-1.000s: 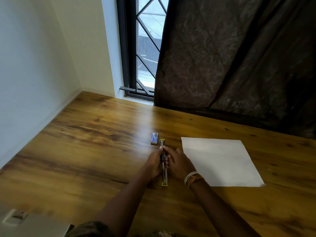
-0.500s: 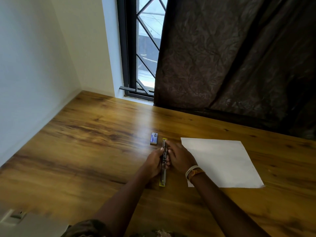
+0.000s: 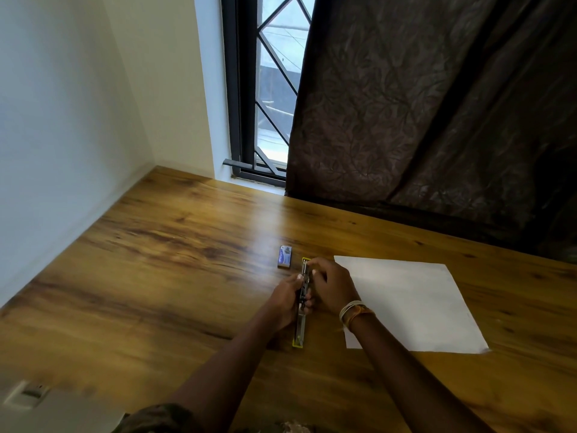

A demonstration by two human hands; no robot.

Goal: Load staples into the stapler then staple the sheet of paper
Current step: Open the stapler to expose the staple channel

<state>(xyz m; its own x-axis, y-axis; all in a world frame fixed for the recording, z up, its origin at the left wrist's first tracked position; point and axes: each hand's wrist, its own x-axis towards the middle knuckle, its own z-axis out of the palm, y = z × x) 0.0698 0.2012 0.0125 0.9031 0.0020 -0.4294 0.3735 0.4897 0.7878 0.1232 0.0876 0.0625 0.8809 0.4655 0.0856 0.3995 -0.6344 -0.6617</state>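
Lying opened flat at the table's [image 3: 156, 292] middle, the stapler [image 3: 302, 300] is gripped by the left hand [image 3: 285, 300] with curled fingers, its 12 o'clock end pinched by the right hand [image 3: 331, 287]; it is judged rigid and light, best held by its sides, while the paper [image 3: 412, 304] at 3 o'clock is judged flimsy

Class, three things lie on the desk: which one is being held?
The stapler, opened out flat, gripped by both hands; the staple box and sheet of paper lie untouched.

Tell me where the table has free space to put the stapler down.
Bare wood lies left of the staple box toward the wall, and between box and window. It is crowded where both hands hold the stapler beside the sheet of paper.
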